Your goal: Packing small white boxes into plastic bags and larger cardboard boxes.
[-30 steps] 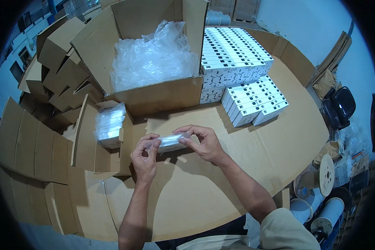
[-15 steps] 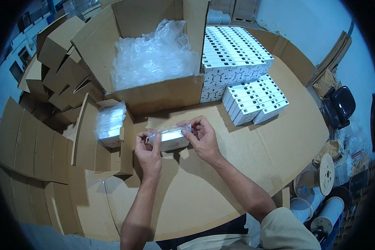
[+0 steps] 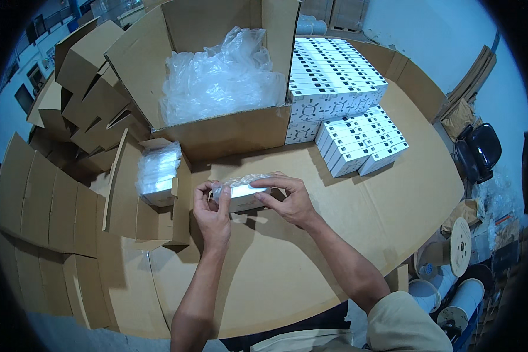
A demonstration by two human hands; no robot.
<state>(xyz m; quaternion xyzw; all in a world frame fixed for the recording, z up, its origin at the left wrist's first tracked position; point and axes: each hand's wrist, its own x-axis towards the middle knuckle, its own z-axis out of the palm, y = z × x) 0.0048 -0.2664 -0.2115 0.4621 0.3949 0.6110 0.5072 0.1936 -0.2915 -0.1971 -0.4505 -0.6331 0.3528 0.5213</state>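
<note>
Between my hands, just above the cardboard-covered table, is a small white box [image 3: 245,200] in a clear plastic bag [image 3: 249,179]. My left hand [image 3: 214,211] grips its left end, thumb on the near face. The thumb and fingers of my right hand [image 3: 284,196] close on its right end. To the left of my hands stands an open brown carton [image 3: 176,226] with several bagged white boxes [image 3: 158,176] packed in its far part; its near part shows bare cardboard.
A large open carton [image 3: 229,132] at the back holds a heap of clear plastic bags [image 3: 220,82]. White boxes [image 3: 340,67] stand in stacked rows to its right, with a smaller group [image 3: 361,141] in front. Folded brown cartons [image 3: 94,94] pile up on the left. Spools [image 3: 459,246] stand at lower right.
My right fingers have shifted along the bagged box's right end, now lying more flat over its top. My left hand keeps its grip. The whole view has shifted slightly.
</note>
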